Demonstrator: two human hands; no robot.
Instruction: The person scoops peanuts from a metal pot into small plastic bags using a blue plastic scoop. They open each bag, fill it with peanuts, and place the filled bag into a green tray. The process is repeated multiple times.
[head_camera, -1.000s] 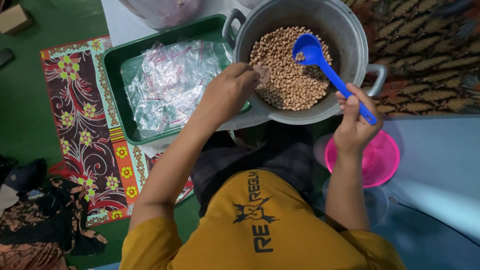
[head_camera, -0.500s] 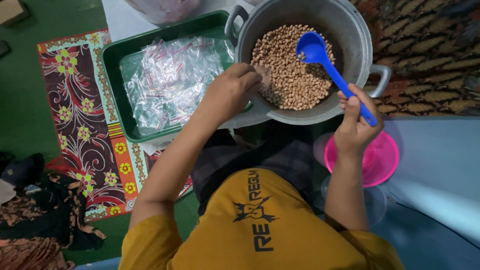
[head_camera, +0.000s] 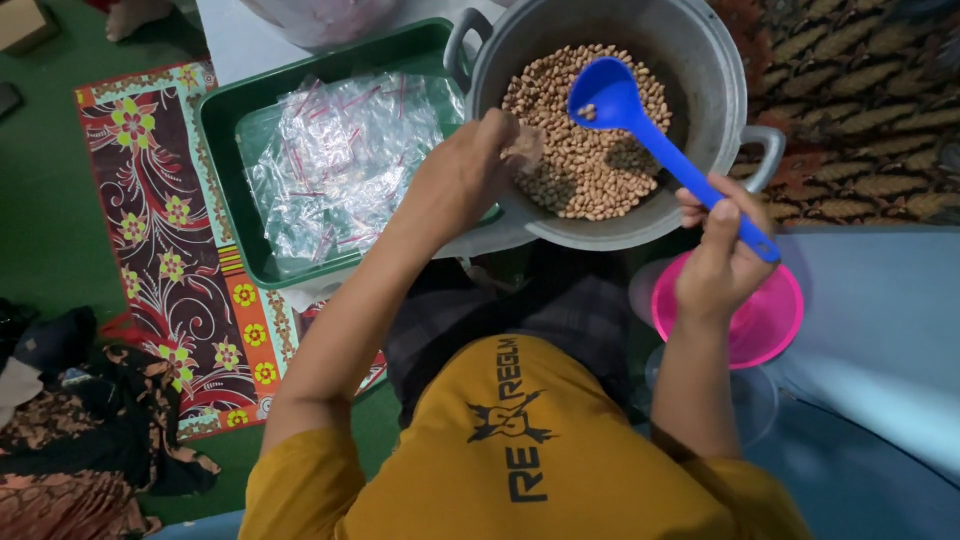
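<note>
A big grey metal pot (head_camera: 700, 60) holds a heap of peanuts (head_camera: 590, 170). My right hand (head_camera: 722, 255) grips the handle of a blue plastic ladle (head_camera: 640, 125), whose bowl hangs over the peanuts with only a few nuts in it. My left hand (head_camera: 463, 175) is at the pot's near left rim, pinching a small clear plastic bag (head_camera: 524, 150) with some peanuts in it, just left of the ladle's bowl.
A green tray (head_camera: 222, 150) left of the pot is filled with clear plastic bags (head_camera: 340, 165). A pink bowl (head_camera: 765, 320) sits below my right hand. A patterned mat (head_camera: 170, 260) and dark clothes (head_camera: 70, 420) lie on the green floor at the left.
The ladle's bowl has lifted off the peanuts and moved slightly toward the small bag. My left hand stays at the rim with the bag.
</note>
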